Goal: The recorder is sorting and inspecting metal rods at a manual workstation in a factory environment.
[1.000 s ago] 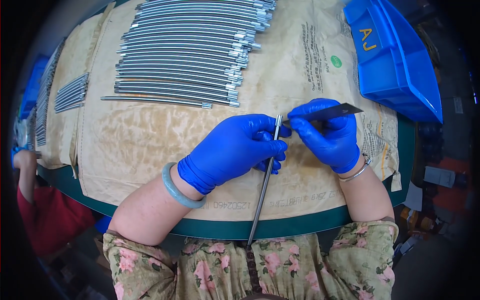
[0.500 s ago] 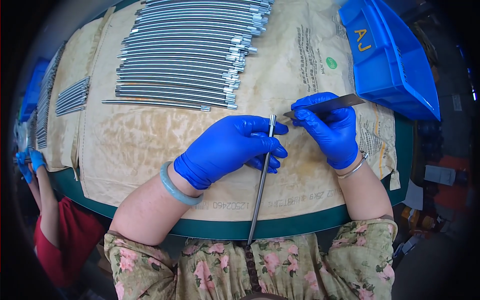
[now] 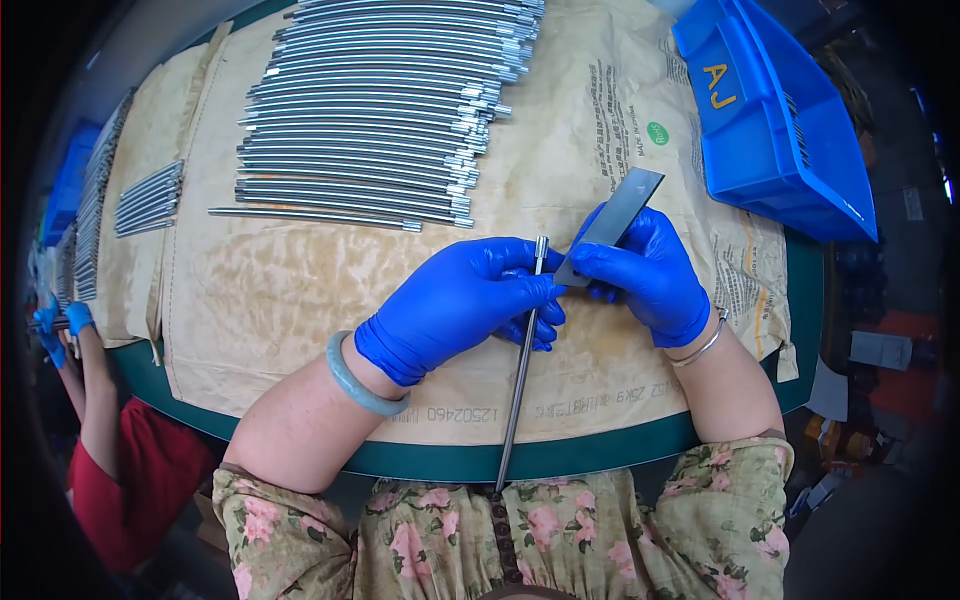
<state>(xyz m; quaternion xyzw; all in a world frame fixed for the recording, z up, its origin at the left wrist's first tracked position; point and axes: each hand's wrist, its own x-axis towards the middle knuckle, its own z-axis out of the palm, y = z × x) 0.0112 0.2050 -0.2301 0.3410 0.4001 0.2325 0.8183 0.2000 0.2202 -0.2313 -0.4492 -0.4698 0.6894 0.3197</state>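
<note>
My left hand point(image 3: 465, 305), in a blue glove, is closed around a slim metal rod point(image 3: 518, 390) near its upper end. The rod slants down toward my body, and its bright, stepped tip point(image 3: 541, 250) sticks out above my fingers. Just to the right, my right hand point(image 3: 645, 270), gloved in blue too, pinches a flat grey metal blade point(image 3: 622, 208) between thumb and fingers. The blade's lower end comes close to the rod just below its tip; whether they touch I cannot tell. Beyond my left hand, one rod point(image 3: 315, 217) lies a little apart from the rest.
Many similar rods point(image 3: 360, 130) lie side by side on brown paper sacking point(image 3: 290, 290) over a green table. At the far right stands a blue bin point(image 3: 745, 130). A smaller rod group point(image 3: 148, 200) lies left. A co-worker's gloved hands point(image 3: 65, 322) are at the far left edge.
My right hand has swung the blade steeper and brought its lower end left and down to the rod. My left hand has barely moved and keeps its hold.
</note>
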